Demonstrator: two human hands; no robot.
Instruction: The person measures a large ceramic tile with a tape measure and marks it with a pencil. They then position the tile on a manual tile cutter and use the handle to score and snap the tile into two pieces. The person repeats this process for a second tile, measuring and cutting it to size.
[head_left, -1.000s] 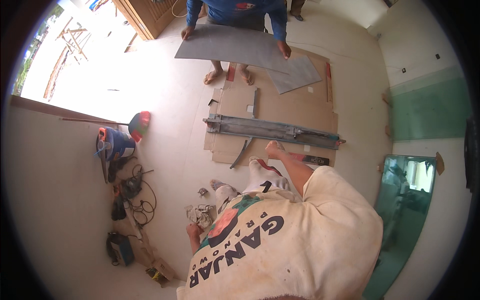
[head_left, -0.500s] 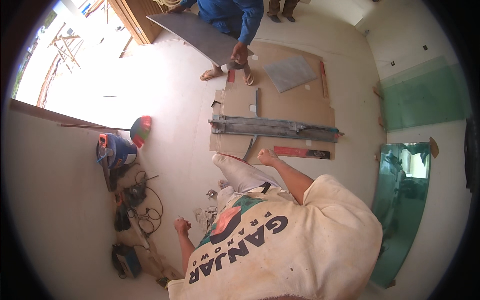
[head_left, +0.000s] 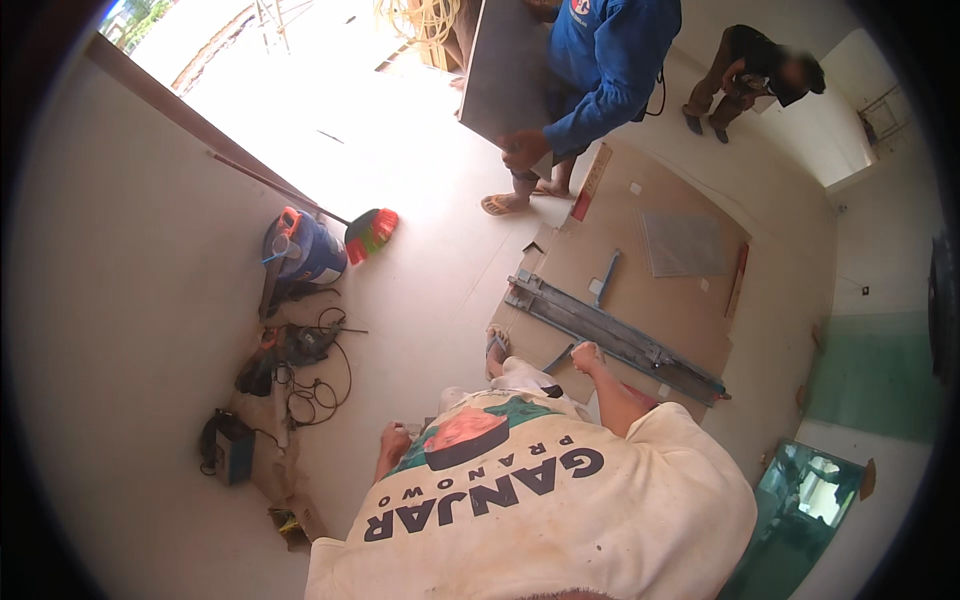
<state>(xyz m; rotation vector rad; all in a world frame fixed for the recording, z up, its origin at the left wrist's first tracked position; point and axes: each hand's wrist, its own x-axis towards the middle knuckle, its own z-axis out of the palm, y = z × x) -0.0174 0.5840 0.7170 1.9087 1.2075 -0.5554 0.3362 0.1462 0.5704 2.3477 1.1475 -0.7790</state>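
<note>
My right hand point(head_left: 588, 357) is curled into a fist, with nothing seen in it. It is above the near side of a long grey manual tile cutter point(head_left: 610, 335), which lies on brown cardboard. My left hand point(head_left: 395, 440) hangs low beside my shirt, fingers curled; whatever it may hold is too small or hidden to make out. Ahead, a co-worker in a blue shirt holds a large dark grey tile point(head_left: 510, 75) tilted up on edge, one hand point(head_left: 525, 150) at its lower corner. Another grey tile point(head_left: 682, 245) lies flat on the cardboard beyond the cutter.
Along the left wall are a broom point(head_left: 370, 236), a blue bucket point(head_left: 318, 250), a power tool point(head_left: 305, 345) with its looped cable, and a blue box point(head_left: 235, 455). Green glass panes point(head_left: 870, 375) lean on the right wall. A second person point(head_left: 735, 80) bends at the back right.
The view has swung, so the cutter and cardboard now sit further right and slanted. The co-worker's tile has tipped more upright. One of my feet has come forward beside the cardboard.
</note>
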